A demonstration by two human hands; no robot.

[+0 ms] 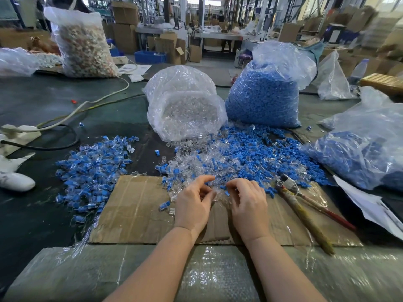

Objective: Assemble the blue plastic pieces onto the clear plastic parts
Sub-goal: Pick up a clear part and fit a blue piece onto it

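Left hand [193, 203] fingers curled, pinching clear part [212, 194], right hand [247, 200] fingers curled, pinching blue piece [227, 193], both over cardboard [135, 205], pliers [290, 186] just right

Curled fingers [206, 194] of both hands hide whatever they hold; far workbenches [220, 35] are blurred

Both forearms reach forward, left hand [193, 202] and right hand [248, 201] close together, fingers seemingly curled

A flat cardboard sheet [139, 205] lies on the tabletop [39, 214], with a pile of loose pieces [229, 158] behind it. Two full bags [185, 105] stand behind the pile. Finished pieces [91, 171] lie to the left, and pliers [305, 210] lie on the right.
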